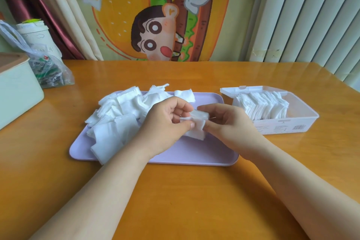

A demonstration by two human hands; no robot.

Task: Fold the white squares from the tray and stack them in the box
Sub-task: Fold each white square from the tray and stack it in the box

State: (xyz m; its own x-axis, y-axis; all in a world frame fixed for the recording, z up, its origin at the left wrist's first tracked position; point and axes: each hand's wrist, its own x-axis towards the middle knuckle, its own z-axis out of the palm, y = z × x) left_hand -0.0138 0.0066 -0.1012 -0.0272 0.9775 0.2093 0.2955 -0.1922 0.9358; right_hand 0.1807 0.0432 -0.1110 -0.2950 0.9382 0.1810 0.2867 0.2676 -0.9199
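A lilac tray (187, 154) lies in the middle of the wooden table, with a loose pile of white squares (118, 115) on its left half. Over the tray's middle, my left hand (165, 124) and my right hand (228, 124) both pinch one white square (198, 122), which is partly folded between them. To the right stands a clear plastic box (300, 121) with its lid open behind it; a row of folded white squares (263, 107) stands inside its left part.
A pale green box (17, 91) sits at the table's left edge, with a plastic bag (48, 66) and a white tub (37, 35) behind it. A cartoon cloth and curtains hang behind the table.
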